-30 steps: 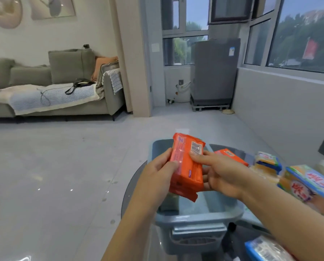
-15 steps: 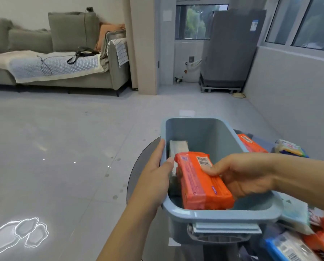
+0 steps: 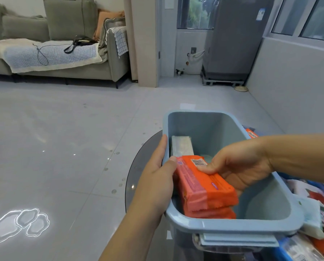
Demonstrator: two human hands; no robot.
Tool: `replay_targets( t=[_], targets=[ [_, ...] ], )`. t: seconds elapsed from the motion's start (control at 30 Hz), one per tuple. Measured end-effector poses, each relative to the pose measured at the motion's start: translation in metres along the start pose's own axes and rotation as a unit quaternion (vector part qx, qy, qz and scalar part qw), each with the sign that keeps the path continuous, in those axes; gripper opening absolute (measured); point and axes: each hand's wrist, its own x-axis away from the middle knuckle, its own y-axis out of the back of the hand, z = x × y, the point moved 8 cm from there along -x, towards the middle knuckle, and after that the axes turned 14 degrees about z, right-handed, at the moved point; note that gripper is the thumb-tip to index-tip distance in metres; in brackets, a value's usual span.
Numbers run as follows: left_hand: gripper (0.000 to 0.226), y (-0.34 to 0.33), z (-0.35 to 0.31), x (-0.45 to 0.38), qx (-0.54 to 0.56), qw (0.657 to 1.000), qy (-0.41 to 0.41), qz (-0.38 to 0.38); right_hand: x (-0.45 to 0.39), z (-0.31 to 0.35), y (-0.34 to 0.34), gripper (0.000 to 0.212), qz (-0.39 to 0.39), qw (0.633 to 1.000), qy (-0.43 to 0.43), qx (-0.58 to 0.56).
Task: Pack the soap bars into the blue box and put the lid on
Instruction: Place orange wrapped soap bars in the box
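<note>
While my right hand pinches the orange soap inside the box, long axis running near-far along the left wall, left hand grips that rim. Pale bar sits beyond. More soap right, on bench.

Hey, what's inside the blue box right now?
Inside the blue box: an orange soap pack held by the right hand, and a pale wrapped bar behind it. Anything beneath the orange pack is hidden.

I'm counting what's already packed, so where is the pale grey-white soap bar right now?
In the head view the pale soap bar lies inside the blue box, against its left wall, just beyond the orange soap pack held by the right hand.
</note>
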Motion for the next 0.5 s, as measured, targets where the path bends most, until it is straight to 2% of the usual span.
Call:
replay_targets(
  t=[0.17, 0.33, 0.5],
  targets=[
    [0.050, 0.002, 0.002, -0.001, -0.001, 1.000, -0.009, -0.009, -0.009, -0.011, -0.002, 0.029, -0.004, 0.997, 0.023, -0.073],
    [0.044, -0.002, -0.005, 0.005, -0.011, 1.000, 0.007, -0.005, -0.014, -0.019, 0.002, 0.055, -0.076, 0.992, 0.029, -0.093],
    [0.046, -0.002, -0.007, 0.004, -0.011, 1.000, 0.004, -0.007, -0.015, -0.015, 0.001, 0.045, -0.098, 0.993, -0.014, -0.071]
  ],
)
